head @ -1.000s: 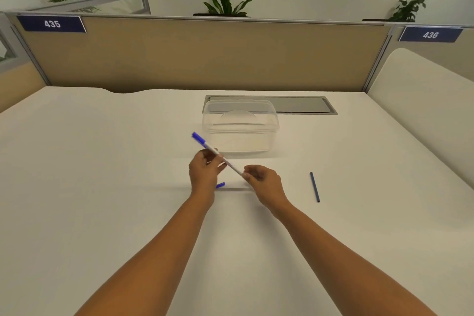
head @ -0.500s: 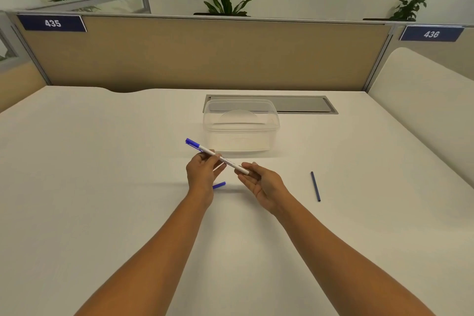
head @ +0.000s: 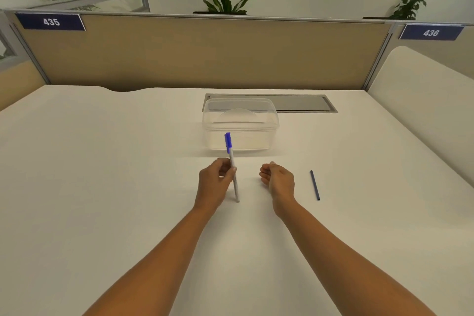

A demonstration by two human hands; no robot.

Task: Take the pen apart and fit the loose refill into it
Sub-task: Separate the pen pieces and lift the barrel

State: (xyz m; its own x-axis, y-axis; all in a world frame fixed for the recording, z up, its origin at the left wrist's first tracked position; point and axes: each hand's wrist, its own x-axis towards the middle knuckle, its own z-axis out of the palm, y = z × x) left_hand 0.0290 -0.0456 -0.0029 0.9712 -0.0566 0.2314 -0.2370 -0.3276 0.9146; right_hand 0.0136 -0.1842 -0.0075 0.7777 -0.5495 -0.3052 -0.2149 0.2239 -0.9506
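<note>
We hold the pen (head: 230, 158) upright in the left grip (head: 214, 183), the right grip (head: 278, 179) loosely curled and empty; the refill (head: 315, 185) lies on the desk (head: 102, 174) to the right, not yet fitted.

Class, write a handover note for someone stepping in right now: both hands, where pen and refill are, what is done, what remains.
Left hand grips the pen near upright, blue end up, lower tip close to the table.
Right hand is off the pen, fingers curled; whether they hold a small part cannot be seen.
Refill lies loose on the table, right of that hand.
Done: nothing certain. Left: open the pen, fit the refill.
</note>
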